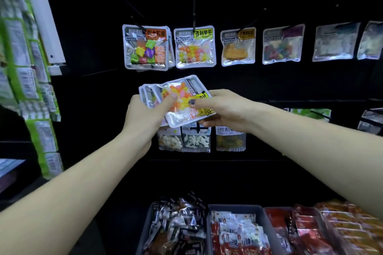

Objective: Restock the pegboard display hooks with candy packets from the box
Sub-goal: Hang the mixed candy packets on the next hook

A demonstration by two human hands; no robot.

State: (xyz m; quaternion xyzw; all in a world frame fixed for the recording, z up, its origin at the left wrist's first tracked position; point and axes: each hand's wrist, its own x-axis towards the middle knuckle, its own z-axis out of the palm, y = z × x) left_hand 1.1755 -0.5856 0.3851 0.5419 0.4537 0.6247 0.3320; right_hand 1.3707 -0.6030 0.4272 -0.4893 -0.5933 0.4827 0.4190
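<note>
fanned stack of candy packets (182, 99) clamped between left hand (145, 113) at 9 o'clock and right hand (223, 109) at 3 o'clock, held just below hanging jellybean packet (194, 47), yellow label writing blurred

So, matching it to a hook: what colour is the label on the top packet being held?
Yellow with black lettering, on the top packet, head view.

Two hands (145, 113), three bins (234, 209)

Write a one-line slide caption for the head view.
Both hands, left and right, hold jelly bean packets below the matching hanging packet.
</note>
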